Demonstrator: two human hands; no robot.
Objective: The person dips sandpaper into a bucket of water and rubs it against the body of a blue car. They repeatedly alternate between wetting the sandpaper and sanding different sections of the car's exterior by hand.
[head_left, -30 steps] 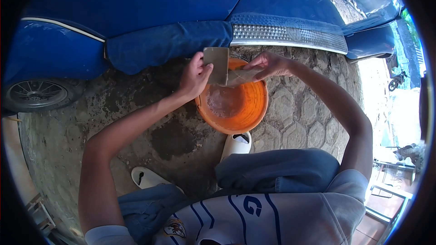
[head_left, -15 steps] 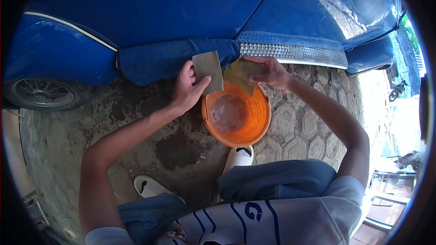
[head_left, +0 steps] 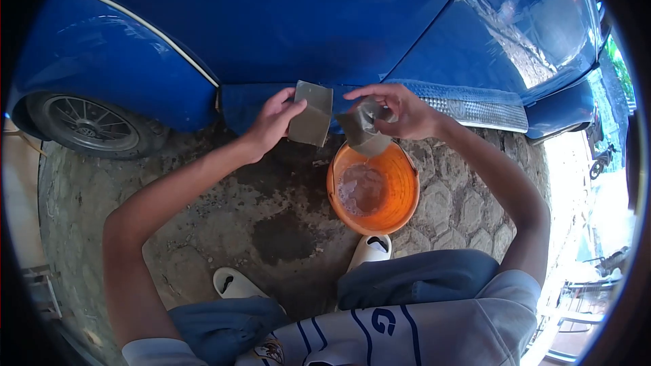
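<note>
My left hand [head_left: 276, 118] pinches a flat grey-brown sheet [head_left: 312, 114], creased across its middle, with the thumb on its face. To the right, my right hand [head_left: 400, 112] grips a second grey-brown sheet [head_left: 363, 129], which is curled and looks wet and shiny near the fingers. The two sheets are apart, with a narrow gap between them. Just below the right sheet stands an orange bucket [head_left: 409, 196] with cloudy, foamy water [head_left: 363, 190] in it.
A blue car [head_left: 291, 20] spans the top, with a wheel [head_left: 88, 125] at left and a metal-patterned running board [head_left: 475, 114] at right. Under me are stone paving [head_left: 441, 193] and two pale slippers [head_left: 237, 285]. A metal rack [head_left: 576, 305] stands at lower right.
The right sheet has gone from fairly flat to curled, and my right hand's fingers have bent around it. The view has shifted, so the car and bucket appear lower and farther right.
</note>
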